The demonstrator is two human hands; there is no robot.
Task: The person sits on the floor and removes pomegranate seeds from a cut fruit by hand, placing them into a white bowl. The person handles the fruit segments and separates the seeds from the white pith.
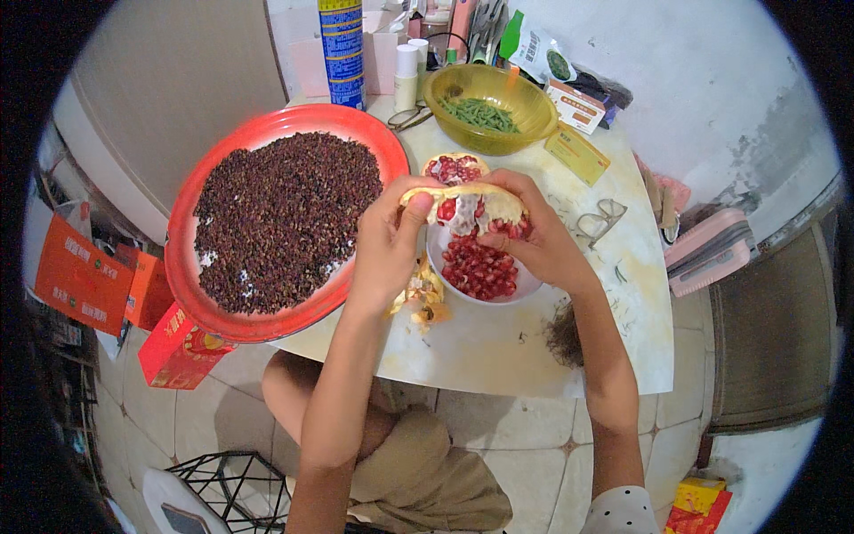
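Observation:
Both my left hand (393, 233) and my right hand (544, 243) grip a pomegranate piece (497, 203), one at each side, above a white bowl (437, 257). Red seeds and pale membrane show on the piece's underside. Loose pomegranate seeds (480, 268) lie in the bowl. My right thumb is against the seeds on the piece. Just behind my hands rests another cut pomegranate piece (456, 167), its seeds facing up. Yellowish peel scraps (423, 297) lie on the table left of the bowl, partly hidden by my left hand.
A large red tray (177, 267) of dark dried husks or peppercorns stands left, overhanging the table (480, 357). Behind are a yellow-green bowl (467, 140) with green beans, a blue-yellow can (341, 60) and white bottles (405, 77). Eyeglasses (600, 219) and a dark hair-like tangle (566, 337) lie right.

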